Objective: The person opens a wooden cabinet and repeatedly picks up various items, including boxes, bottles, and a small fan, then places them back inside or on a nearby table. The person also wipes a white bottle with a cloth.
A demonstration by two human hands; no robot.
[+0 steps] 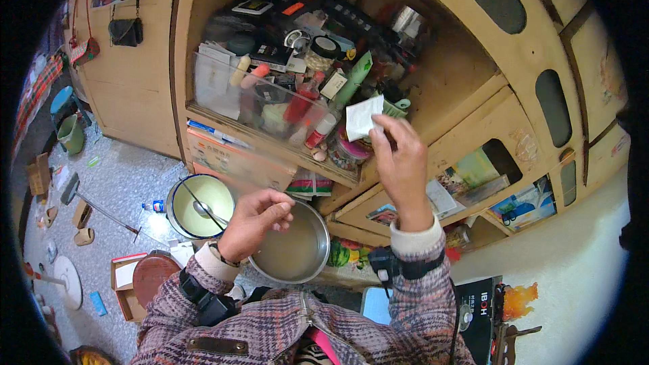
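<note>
My right hand (403, 162) pinches a small white paper packet (364, 117) by its edge, between thumb and fingertips. The packet is held up before the open cupboard shelf, above a clear jar with a pink lid (353, 148). My left hand (261, 218) is lower, its fingers curled in against the thumb; nothing shows in it. Below and behind it sits a steel basin (294, 251) of cloudy liquid. On the shelf, a clear plastic bin (213, 78) holds a red bottle (304, 101) and other small items. A green tube (355, 78) leans beside it.
Left of the basin stands an enamel pot (203, 190) with a ladle (203, 208) in it. A round brown stool (154, 276) and an open cardboard box (127, 289) are on the floor. The wooden shelf edge (274, 144) runs before my hands.
</note>
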